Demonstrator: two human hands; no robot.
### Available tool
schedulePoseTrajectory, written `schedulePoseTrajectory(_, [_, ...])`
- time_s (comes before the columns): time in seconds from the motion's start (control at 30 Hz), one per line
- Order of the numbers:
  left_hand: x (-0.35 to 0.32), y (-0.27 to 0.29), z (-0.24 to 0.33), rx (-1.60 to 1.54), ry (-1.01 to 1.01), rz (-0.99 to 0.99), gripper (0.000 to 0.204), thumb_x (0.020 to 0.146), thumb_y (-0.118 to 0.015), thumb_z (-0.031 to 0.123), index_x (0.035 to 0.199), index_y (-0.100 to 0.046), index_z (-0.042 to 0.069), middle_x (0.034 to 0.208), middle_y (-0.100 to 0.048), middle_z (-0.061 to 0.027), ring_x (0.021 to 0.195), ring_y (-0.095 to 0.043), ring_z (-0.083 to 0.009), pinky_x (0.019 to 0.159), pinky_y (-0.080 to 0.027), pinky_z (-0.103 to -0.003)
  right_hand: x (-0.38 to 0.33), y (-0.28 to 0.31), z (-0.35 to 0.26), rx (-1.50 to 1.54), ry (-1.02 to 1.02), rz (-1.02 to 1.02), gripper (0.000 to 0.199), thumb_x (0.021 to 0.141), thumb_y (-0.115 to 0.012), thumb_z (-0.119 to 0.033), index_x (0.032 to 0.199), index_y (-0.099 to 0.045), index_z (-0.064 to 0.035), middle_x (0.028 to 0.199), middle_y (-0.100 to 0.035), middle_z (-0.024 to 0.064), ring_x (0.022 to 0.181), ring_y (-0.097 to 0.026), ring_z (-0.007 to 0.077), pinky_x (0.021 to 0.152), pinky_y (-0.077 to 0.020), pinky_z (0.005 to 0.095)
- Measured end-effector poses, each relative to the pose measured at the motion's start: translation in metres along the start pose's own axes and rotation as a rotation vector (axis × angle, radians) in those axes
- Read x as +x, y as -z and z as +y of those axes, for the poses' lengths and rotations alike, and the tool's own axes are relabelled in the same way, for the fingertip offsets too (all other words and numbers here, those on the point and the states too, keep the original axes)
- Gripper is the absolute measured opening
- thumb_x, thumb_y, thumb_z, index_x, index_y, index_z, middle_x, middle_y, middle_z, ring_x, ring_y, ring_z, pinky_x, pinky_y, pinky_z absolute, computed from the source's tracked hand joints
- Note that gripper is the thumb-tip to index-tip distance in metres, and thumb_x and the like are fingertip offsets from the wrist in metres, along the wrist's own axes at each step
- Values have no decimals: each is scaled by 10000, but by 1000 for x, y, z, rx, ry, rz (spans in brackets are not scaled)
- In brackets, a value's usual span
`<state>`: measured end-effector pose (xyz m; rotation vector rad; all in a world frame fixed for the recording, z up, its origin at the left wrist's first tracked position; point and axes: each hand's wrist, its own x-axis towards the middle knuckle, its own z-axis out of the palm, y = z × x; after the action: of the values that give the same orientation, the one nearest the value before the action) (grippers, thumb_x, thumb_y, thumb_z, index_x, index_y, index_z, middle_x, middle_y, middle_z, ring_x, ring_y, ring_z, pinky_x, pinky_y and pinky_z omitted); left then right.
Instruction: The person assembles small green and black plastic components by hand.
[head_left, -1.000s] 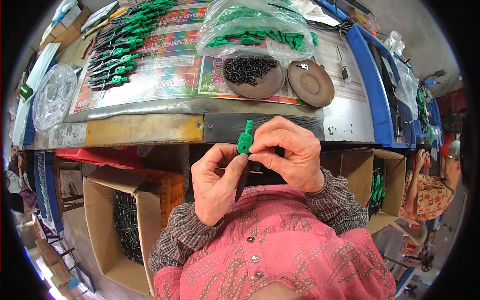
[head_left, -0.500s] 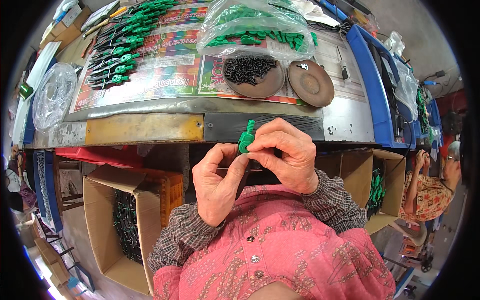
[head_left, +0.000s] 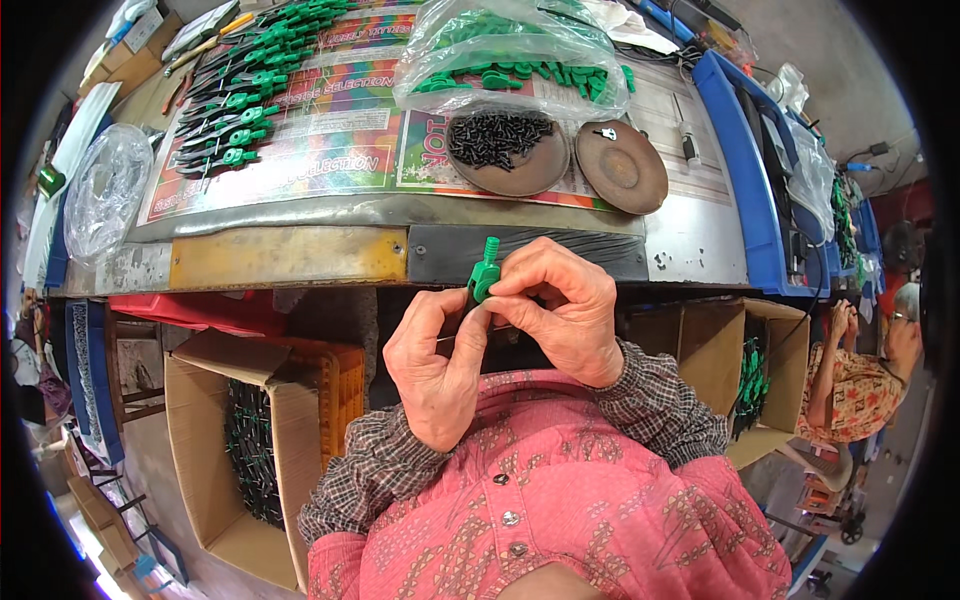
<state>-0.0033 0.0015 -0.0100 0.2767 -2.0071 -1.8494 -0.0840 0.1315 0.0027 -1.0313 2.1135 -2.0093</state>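
Just off the bench's front edge, a green plastic threaded fitting [head_left: 487, 266] stands with its ribbed end up between my hands. My left hand [head_left: 435, 365] is closed on its lower end, thumb and forefinger meeting there; a dark thin part joined to it runs down behind the fingers, mostly hidden. My right hand [head_left: 565, 318] pinches the fitting's rounded side with thumb and fingertips. Whether a small screw is between those fingertips cannot be seen. On the bench beyond, a round brown dish [head_left: 535, 172] holds many small black screws [head_left: 495, 138].
A clear bag of green fittings [head_left: 510, 75] lies behind the dish, beside a brown lid [head_left: 622, 170]. Black-and-green pieces [head_left: 245, 115] lie in rows at left. Cardboard boxes [head_left: 285, 450] flank my lap. Blue bins [head_left: 745, 190] and another person [head_left: 860, 385] are at right.
The fitting has turned and shifted slightly left, its ribbed end a little higher. My right hand has moved slightly left with it; my left hand has barely moved.
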Motion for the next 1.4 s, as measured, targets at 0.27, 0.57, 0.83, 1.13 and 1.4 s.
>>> schedulePoseTrajectory(0.27, [2, -2, 1, 60, -47, -14, 92, 916, -619, 57, 965, -617, -21, 822, -606, 11, 775, -518, -45, 687, -425, -198, 2, 0, -2, 281, -271, 20, 180, 814, -698, 54, 959, -592, 37, 929, -593, 63, 776, -603, 95, 637, -542, 224])
schedulePoseTrajectory(0.57, [2, 0, 7, -165, 115, -112, 126, 942, -613, 135, 962, -617, 11, 707, -567, 51, 534, -405, 11, 460, -291, -162, 9, 12, -12, 415, -543, -150, 225, 867, -670, -19, 1068, -580, 29, 955, -588, 23, 771, -588, 60, 650, -524, 210])
schedulePoseTrajectory(0.83, [2, -1, 5, -204, 142, -139, 130, 945, -612, 140, 950, -610, 10, 701, -563, 55, 544, -416, 9, 468, -295, -162, 6, 8, -3, 261, -423, -154, 185, 895, -667, -108, 967, -606, 51, 868, -549, -17, 742, -550, 20, 601, -510, 188])
schedulePoseTrajectory(1.13, [5, 6, 11, -262, 167, -178, 74, 934, -605, 78, 961, -609, 9, 713, -552, 61, 561, -421, 11, 479, -312, -163, 15, 6, -22, 230, -411, -112, 161, 887, -659, -72, 986, -608, 44, 902, -533, -10, 765, -546, 40, 665, -485, 194])
schedulePoseTrajectory(1.4, [13, 14, 15, 369, -314, -95, 402, 668, -807, 45, 1013, -603, 38, 923, -596, -105, 760, -627, -221, 646, -519, -303, 12, 3, -20, 196, -381, -11, 102, 884, -662, -59, 933, -634, 25, 780, -603, -9, 660, -559, 29, 560, -459, 174])
